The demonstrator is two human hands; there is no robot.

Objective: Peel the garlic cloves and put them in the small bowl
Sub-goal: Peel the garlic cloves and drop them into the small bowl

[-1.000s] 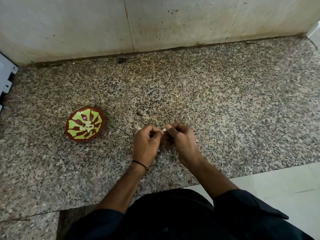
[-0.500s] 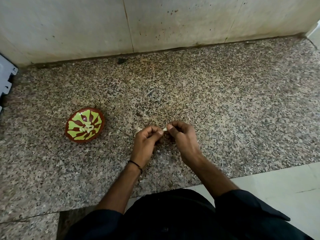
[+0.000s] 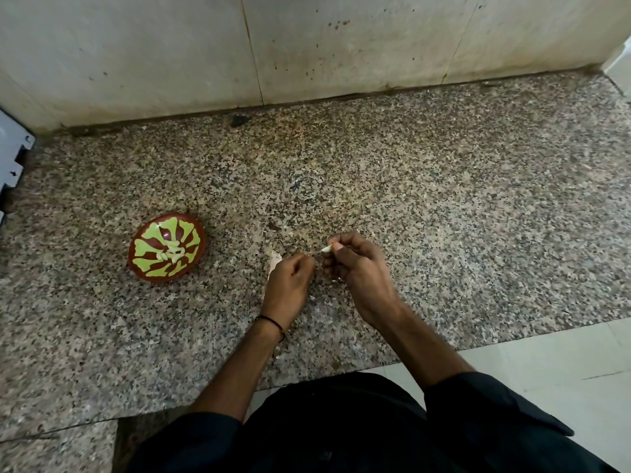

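Observation:
A small brown bowl (image 3: 146, 268) with a green pattern sits on the speckled granite counter at the left; several peeled pale garlic cloves (image 3: 172, 253) lie in its middle. My right hand (image 3: 358, 268) pinches a small pale garlic clove (image 3: 326, 248) between thumb and fingertips. My left hand (image 3: 290, 281) is just left of it, fingers curled, a little apart from the clove; what it holds is hidden. A piece of pale garlic skin (image 3: 275, 261) lies on the counter beside my left hand.
The granite counter (image 3: 444, 206) runs back to a stained tiled wall (image 3: 341, 46). A grey-white plastic object (image 3: 12, 155) sits at the far left edge. Pale floor tiles (image 3: 546, 363) lie beyond the counter's front edge at the right. Small skin flakes lie near my hands.
My hands, joined on the clove before, have drawn slightly apart. The clove stays with my right hand; my left hand has dropped a little toward the counter.

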